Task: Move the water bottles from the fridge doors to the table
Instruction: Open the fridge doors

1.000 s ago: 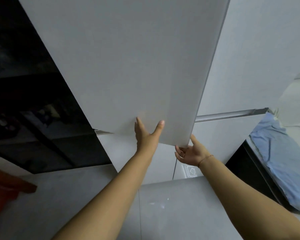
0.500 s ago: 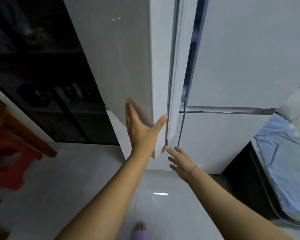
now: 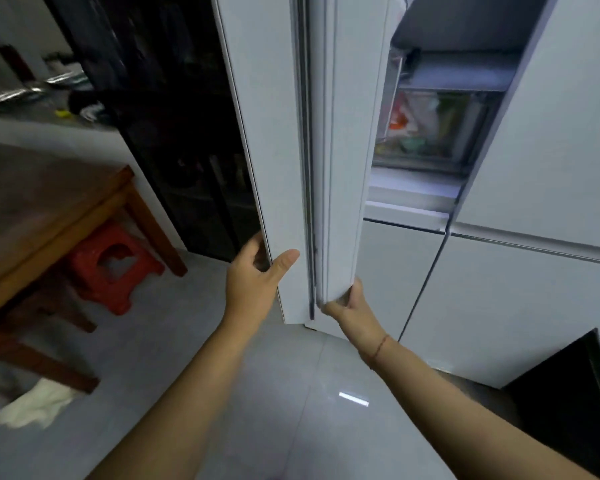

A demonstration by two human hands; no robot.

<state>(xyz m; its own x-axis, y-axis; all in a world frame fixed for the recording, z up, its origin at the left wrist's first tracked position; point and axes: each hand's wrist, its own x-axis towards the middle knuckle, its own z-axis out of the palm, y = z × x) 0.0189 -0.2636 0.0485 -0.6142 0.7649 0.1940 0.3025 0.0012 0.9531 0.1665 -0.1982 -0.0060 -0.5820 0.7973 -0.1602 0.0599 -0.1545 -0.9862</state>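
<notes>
The white upper left fridge door (image 3: 284, 140) stands edge-on to me, swung well open. My left hand (image 3: 257, 282) grips its outer front corner, thumb on the edge face and fingers round the front panel. My right hand (image 3: 347, 304) pinches the inner bottom corner by the grey seal. Behind the door the fridge interior (image 3: 437, 126) shows a clear drawer with blurred colourful contents. No water bottle is visible; the door's inner shelves face away from me. The wooden table (image 3: 49, 216) stands at the left.
A red plastic stool (image 3: 113, 265) sits under the table. A dark glass-fronted cabinet (image 3: 174, 133) stands left of the fridge. The right fridge door (image 3: 551, 116) is closed, with lower doors below. A white cloth (image 3: 35, 407) lies on the grey tiled floor.
The fridge door has swung further open, from facing me to edge-on, revealing the interior. Both hands moved onto its lower corners. My view has turned left, bringing in the table and stool.
</notes>
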